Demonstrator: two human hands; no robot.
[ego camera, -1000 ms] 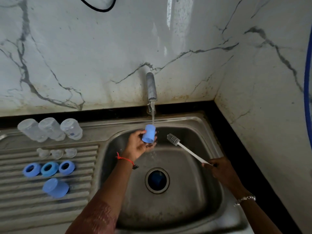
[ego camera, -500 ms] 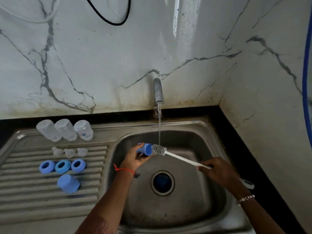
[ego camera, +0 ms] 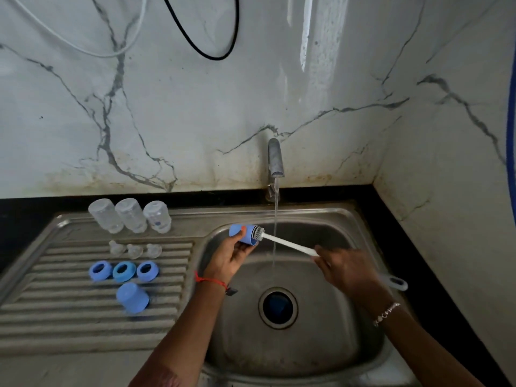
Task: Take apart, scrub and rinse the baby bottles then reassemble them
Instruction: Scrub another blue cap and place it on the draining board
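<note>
My left hand (ego camera: 227,259) grips a blue bottle cap (ego camera: 242,234) on its side over the sink basin (ego camera: 329,344), mouth pointing right. My right hand (ego camera: 347,270) holds the white handle of a bottle brush (ego camera: 287,243), whose grey bristle head sits in the cap's mouth. On the draining board (ego camera: 55,317) stand three clear bottles (ego camera: 129,215) upside down, then three clear teats (ego camera: 135,250), three blue collar rings (ego camera: 123,270) and another blue cap (ego camera: 131,298).
Water runs from the steel tap (ego camera: 275,160) into the basin just right of the cap. The drain (ego camera: 277,307) is in the basin's middle. Marble walls close the back and right side. A black cable (ego camera: 206,48) and a white cable hang on the wall.
The cap left the water stream and was turned on its side. The brush head came up to it and now sits in its mouth. The camera tilted upward.
</note>
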